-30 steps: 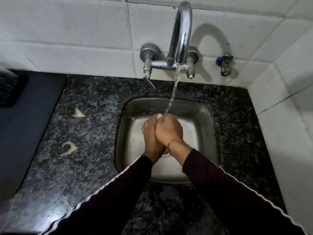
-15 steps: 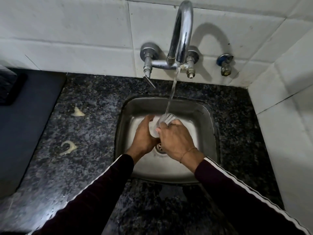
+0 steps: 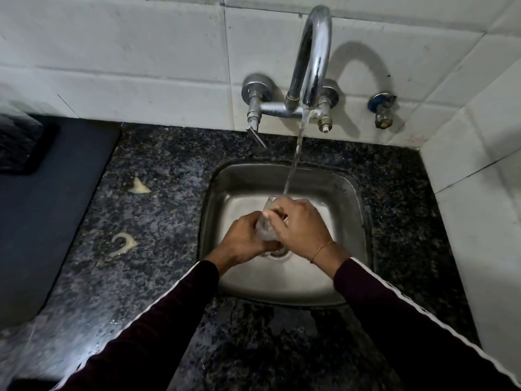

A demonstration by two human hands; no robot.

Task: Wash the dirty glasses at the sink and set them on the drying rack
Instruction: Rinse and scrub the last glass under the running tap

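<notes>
**Glass under running tap, both hands on it**

Head view. Steel sink set into a dark speckled stone surface. Wall-mounted chrome tap with a high curved spout; a stream of water falls from it into the basin and lands at the rim of a clear glass held over the middle of the sink, above the drain. The glass is tilted, mouth up and away from the person. How much water it holds cannot be told; the glass is mostly hidden by the hands.

Left hand: grip curled around the lower part of the glass, from the left side. Right hand: fingers curled over the upper part near the rim, thumb side toward the glass; a thin bracelet at the wrist. Both arms in dark sleeves with a white stripe.

Basin holds only the glass, the hands and a wet film on the bottom, as far as visible.

Left of the sink, on the stone: two pale scraps, one triangular, one hook-shaped. Further left, a dark flat mat, with a dark object at the frame edge, too cropped to identify. White tiled wall behind; a small valve to the right of the tap.
</notes>
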